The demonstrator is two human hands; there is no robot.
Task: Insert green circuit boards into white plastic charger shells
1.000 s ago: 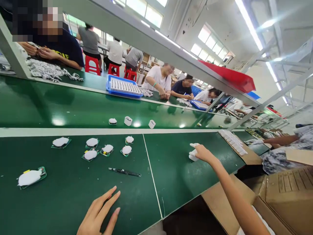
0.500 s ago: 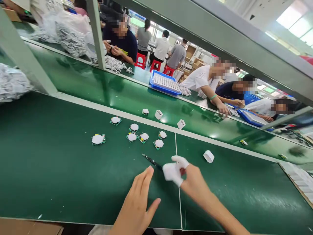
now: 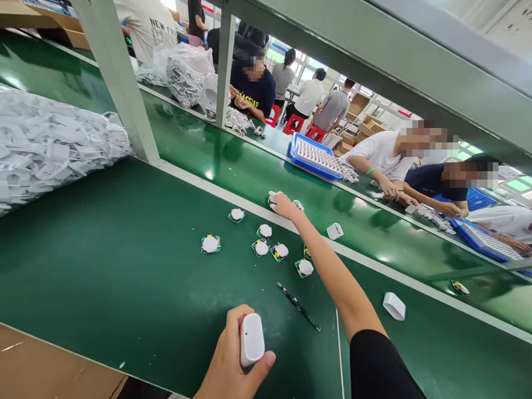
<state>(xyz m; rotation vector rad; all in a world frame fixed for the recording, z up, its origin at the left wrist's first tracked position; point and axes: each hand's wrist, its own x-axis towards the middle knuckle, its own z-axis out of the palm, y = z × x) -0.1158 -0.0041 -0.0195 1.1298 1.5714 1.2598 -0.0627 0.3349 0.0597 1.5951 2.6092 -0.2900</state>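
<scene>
Head camera: left hand (image 3: 233, 360) is gripping a white charger shell (image 3: 251, 339) near the bench edge — right hand (image 3: 281, 204) is stretching far out, fingers curled over a small white part on the conveyor belt (image 3: 249, 172), grip unclear.

This is a factory assembly hall, set up for small electronics work. A long green conveyor belt (image 3: 233, 166) runs between two green worktops (image 3: 103, 260) under a grey metal frame (image 3: 120, 83). At twelve to two o'clock, a row of people sit along the far side, some on red plastic stools (image 3: 293, 123), bent over blue plastic trays of small white parts (image 3: 318, 158). At nine o'clock lies a clear plastic bag stuffed with white plastic pieces (image 3: 50, 149). Small green circuit boards with white round caps (image 3: 261, 247) sit on the near worktop, with black tweezers (image 3: 298, 305) beside them. Brown cardboard cartons (image 3: 361, 105) are stacked at one o'clock, far back.
</scene>
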